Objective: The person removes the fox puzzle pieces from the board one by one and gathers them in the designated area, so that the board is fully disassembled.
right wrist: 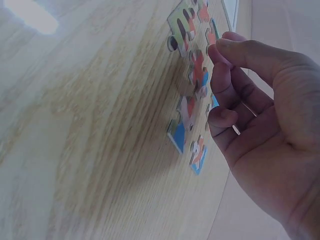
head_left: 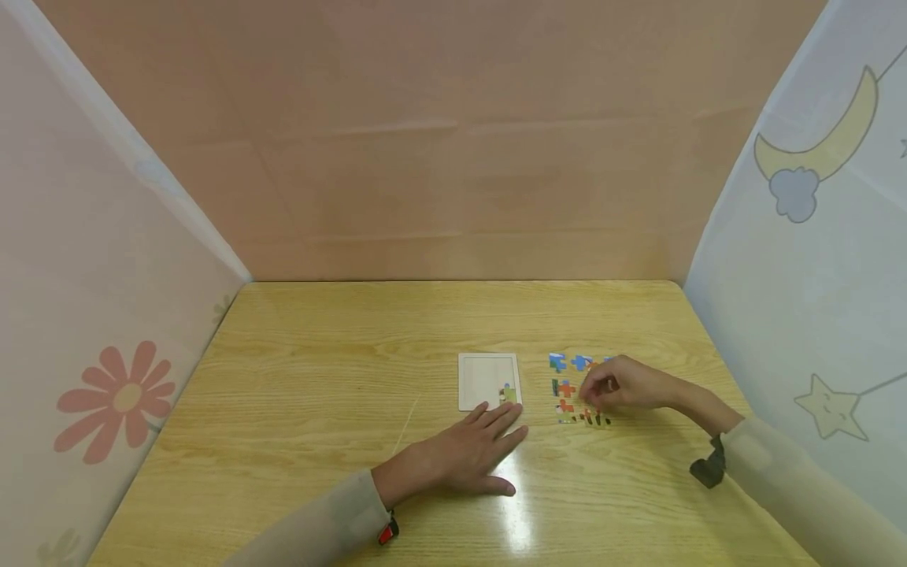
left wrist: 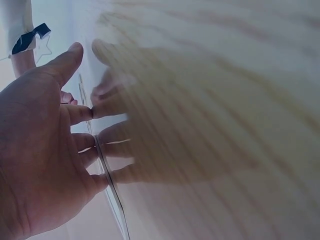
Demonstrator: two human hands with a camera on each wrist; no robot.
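Note:
A shallow light wooden puzzle tray [head_left: 489, 374] lies on the table, with a small green and multicoloured picture patch [head_left: 508, 394] in its lower right corner. My left hand [head_left: 471, 449] lies spread at the tray's near edge, its fingertips touching the rim; the left wrist view shows the hand [left wrist: 47, 140] palm side, fingers straight. Over the loose jigsaw pieces [head_left: 564, 388] hovers my right hand [head_left: 627, 383], fingers loosely bent. In the right wrist view its thumb and index fingertips come close together, with no piece visible between them; several pieces [right wrist: 197, 67] lie beside the fingers.
The wooden table [head_left: 319, 354] bears the tray and, to its right, the pieces in loose rows. A plain back panel [head_left: 453, 157] rises at the table's far edge. Patterned fabric walls stand at left [head_left: 106, 236] and right [head_left: 801, 299].

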